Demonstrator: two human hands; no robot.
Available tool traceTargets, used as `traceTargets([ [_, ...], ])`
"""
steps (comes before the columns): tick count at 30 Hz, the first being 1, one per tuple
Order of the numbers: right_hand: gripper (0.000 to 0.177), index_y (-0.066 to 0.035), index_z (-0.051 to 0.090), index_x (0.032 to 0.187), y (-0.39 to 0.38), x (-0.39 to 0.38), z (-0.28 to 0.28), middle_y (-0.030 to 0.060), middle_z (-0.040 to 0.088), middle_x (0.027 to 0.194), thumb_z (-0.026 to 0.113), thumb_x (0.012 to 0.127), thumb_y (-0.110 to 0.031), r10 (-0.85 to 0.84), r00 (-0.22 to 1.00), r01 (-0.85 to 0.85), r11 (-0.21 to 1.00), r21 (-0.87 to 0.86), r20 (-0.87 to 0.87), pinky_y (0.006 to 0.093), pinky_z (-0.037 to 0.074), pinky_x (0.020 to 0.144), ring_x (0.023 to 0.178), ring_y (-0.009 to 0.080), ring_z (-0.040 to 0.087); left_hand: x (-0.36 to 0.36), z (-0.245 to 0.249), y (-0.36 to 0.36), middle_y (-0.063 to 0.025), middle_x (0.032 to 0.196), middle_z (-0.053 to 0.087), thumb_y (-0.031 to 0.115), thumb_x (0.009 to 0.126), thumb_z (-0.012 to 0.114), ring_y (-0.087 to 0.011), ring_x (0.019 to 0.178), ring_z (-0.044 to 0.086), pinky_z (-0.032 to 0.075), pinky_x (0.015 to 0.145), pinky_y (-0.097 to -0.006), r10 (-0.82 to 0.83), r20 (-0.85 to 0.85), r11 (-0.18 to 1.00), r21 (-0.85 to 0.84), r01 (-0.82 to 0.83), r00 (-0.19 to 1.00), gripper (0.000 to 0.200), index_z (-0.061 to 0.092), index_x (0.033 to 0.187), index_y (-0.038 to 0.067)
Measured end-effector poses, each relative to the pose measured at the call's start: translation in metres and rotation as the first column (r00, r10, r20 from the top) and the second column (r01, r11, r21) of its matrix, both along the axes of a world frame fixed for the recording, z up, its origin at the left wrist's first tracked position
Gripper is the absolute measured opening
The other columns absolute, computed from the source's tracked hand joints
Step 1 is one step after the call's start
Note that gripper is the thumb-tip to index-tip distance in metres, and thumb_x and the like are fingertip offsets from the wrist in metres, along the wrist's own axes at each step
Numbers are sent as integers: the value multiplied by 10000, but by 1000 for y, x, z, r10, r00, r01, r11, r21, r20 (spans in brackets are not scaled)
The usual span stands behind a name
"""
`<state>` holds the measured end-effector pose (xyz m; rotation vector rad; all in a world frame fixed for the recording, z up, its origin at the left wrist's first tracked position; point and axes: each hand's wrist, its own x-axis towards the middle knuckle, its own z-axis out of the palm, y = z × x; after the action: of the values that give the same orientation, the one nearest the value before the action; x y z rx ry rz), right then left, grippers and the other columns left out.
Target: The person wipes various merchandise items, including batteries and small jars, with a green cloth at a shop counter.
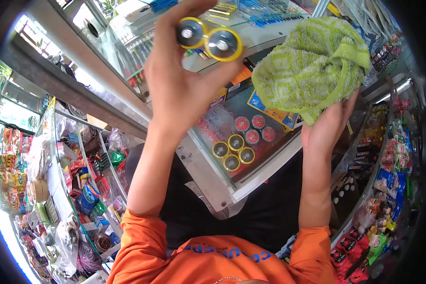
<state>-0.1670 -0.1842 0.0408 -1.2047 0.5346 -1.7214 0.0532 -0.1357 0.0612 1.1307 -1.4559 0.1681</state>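
Note:
Raised at the upper left, my left hand [175, 80] grips a pair of round batteries [208, 39] with yellow rims and dark ends, side by side between thumb and fingers. My right hand [329, 124] holds a bunched green patterned cloth [312, 66]; the cloth hides most of its fingers. Below and between the hands, on the glass counter top [281, 146], stand several yellow-rimmed batteries [233, 152] grouped together. Just behind them is a cluster of red-ended batteries [254, 128]. A blue and yellow card [272, 112] lies partly under the cloth.
A glass case [251, 28] with pens stands at the back. Shelves of packaged goods [87, 189] line the left side, and more packets [388, 189] hang or lie at the right. A grey metal bar [75, 90] slants across the upper left.

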Motion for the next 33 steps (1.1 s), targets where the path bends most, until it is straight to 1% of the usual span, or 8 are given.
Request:
traceTargets([
  [4,618,-54,331,1578,4,4,-3,110,493,1487,576,1014,-115,-36,999,36,999,-4,-4,397,434,1112,1321,223,529,6,-19,-5,-200,1423,512,221,846,877,-301,1352,534,466,1091,-447,-234,39,954,-182,237,971,842,345,1475,47],
  [9,560,-34,405,1524,7,7,-11,148,491,1492,558,999,-154,-180,971,142,964,-226,-158,435,460,1099,1340,247,533,-14,-12,6,-223,1372,535,251,865,866,-342,1286,587,498,1042,-461,-224,-45,949,-239,207,974,830,333,1462,34],
  [11,560,2,421,1500,5,3,-13,132,534,1430,592,977,-103,-162,964,91,944,-317,-209,396,446,1086,1289,222,548,-26,-11,6,-176,1117,643,185,786,803,-389,997,618,493,905,-450,-297,-192,923,-307,230,935,591,571,1302,15],
  [14,529,47,475,1435,16,6,-5,114,593,1336,624,931,-22,-135,959,40,936,-350,-251,355,433,1065,1215,201,573,-16,-4,24,-183,1140,638,136,688,821,-370,1040,615,499,943,-444,-162,82,986,39,159,983,694,551,1311,-1],
  [18,486,72,557,1325,16,0,-4,127,616,1264,606,841,57,-308,797,98,915,-392,-520,353,441,1047,1175,210,588,-33,-10,32,-197,1226,542,79,609,850,-370,1130,584,497,996,-437,-168,366,986,55,159,915,817,518,1349,-13],
  [24,486,72,582,1314,18,-2,-7,182,616,1278,642,832,45,-259,720,-31,915,-403,-644,397,413,1088,1201,317,602,-14,-6,24,-201,1173,542,55,654,826,-428,1046,612,531,869,-467,17,111,996,-90,-7,994,833,476,1409,28],
  [29,595,83,486,1425,25,11,11,180,588,1354,547,857,-85,64,939,-98,992,-85,-338,387,389,1125,1258,294,573,-37,-18,31,-220,1128,542,118,707,817,-443,1012,622,538,808,-469,-162,142,986,54,156,976,815,417,1402,-32],
  [33,707,68,469,1437,36,21,16,161,579,1338,609,831,-270,234,964,-238,971,-25,-128,375,404,1099,1211,237,560,-31,-15,23,-203,1114,565,131,711,826,-433,961,638,538,771,-484,-41,175,998,-37,48,984,771,453,1372,-7],
])
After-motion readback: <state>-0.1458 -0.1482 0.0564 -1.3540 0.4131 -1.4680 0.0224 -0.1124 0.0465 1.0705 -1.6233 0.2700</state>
